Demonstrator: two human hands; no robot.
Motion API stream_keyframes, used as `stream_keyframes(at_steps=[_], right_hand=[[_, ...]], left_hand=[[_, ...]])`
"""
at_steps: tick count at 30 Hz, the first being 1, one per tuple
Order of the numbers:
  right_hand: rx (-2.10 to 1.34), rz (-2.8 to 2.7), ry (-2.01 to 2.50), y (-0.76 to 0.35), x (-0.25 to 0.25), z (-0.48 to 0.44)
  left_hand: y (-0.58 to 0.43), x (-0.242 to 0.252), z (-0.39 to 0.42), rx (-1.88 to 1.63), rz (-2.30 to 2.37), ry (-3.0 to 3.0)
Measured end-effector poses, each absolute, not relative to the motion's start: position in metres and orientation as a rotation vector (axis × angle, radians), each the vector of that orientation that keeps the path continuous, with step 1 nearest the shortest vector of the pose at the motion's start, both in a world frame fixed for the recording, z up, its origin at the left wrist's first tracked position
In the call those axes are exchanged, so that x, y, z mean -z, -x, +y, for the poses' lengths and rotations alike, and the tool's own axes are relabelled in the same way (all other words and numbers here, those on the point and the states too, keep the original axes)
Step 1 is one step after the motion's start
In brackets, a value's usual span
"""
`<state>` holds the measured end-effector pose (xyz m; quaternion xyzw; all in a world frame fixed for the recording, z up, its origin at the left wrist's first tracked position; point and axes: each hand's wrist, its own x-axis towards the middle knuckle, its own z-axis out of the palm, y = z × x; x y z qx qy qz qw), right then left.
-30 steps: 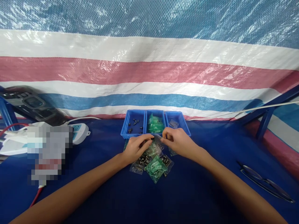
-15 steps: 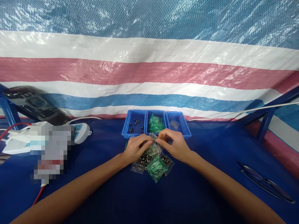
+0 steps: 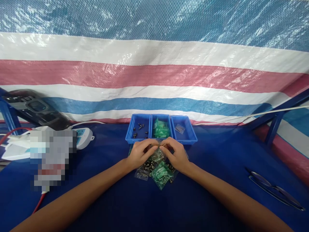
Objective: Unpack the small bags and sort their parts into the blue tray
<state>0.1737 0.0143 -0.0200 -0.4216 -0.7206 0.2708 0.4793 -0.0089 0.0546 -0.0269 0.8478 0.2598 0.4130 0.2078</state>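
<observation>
My left hand point(image 3: 140, 154) and my right hand point(image 3: 175, 152) meet fingertip to fingertip over a pile of small clear bags point(image 3: 158, 167), some with green parts and some with dark screws. Both hands pinch one clear bag point(image 3: 158, 154) at the top of the pile. Just behind stand three small blue bins: the left bin point(image 3: 130, 135) holds loose dark screws, the middle bin point(image 3: 151, 125) green parts, the right bin point(image 3: 190, 130) a clear bag.
A white power strip point(image 3: 83, 135) with cables and a black device point(image 3: 33, 108) lie at the left. Dark-framed glasses point(image 3: 272, 190) rest at the right on the blue cloth point(image 3: 169, 206). A striped tarpaulin point(image 3: 154, 74) hangs behind the bins.
My right hand has moved left and toward me, from the right bin's front edge to my left hand's fingertips. My left hand has hardly moved.
</observation>
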Motion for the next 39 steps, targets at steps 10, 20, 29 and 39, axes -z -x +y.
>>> stream_keyframes(at_steps=[10,20,29,39], right_hand=[[-0.598,-1.757,1.023,-0.172,0.029,0.014],[-0.558,-1.684,1.051,-0.173,0.031,0.012],[-0.541,-1.685,1.055,-0.173,0.032,0.012],[-0.497,-1.711,1.068,-0.172,0.031,0.011]], left_hand=[[0.009,0.028,0.054,-1.197,0.759,-2.330],[0.007,0.027,0.055,-1.131,0.738,-2.384],[0.006,0.028,0.055,-1.115,0.719,-2.444],[0.006,0.027,0.055,-1.113,0.733,-2.480]])
